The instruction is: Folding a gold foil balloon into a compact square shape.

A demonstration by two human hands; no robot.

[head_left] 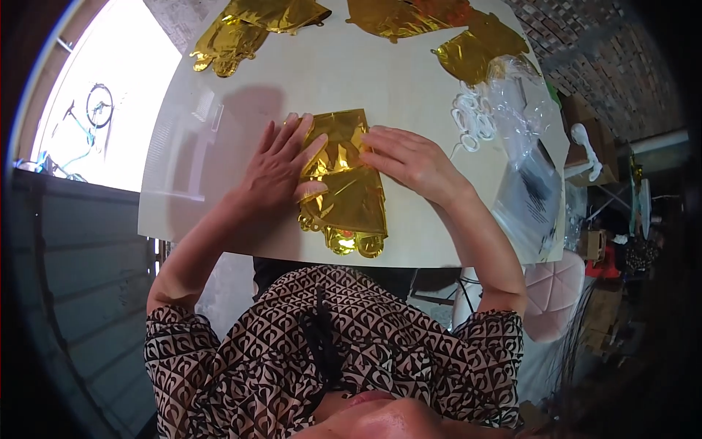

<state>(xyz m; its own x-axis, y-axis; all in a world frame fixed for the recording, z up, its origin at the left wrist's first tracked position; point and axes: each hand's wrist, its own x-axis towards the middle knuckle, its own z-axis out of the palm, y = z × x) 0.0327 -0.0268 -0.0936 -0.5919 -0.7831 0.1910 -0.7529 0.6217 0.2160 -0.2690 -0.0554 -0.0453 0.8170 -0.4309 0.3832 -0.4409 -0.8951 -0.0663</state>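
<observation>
A folded gold foil balloon (344,194) lies flat on the pale table in front of me, with rounded shiny lobes at its near end. My left hand (279,164) rests along its left edge, fingers spread and partly over the foil. On the other side, my right hand (409,157) touches the upper right edge with fingers stretched out and close together. Its thumb is hidden from view. Neither hand lifts the foil off the table.
More gold foil balloons (259,29) lie at the far left, and others (475,47) at the far right. White ribbon (474,117) in loops sits right of my right hand, beside clear plastic bags (530,186). The table's near edge (351,263) runs close to my body.
</observation>
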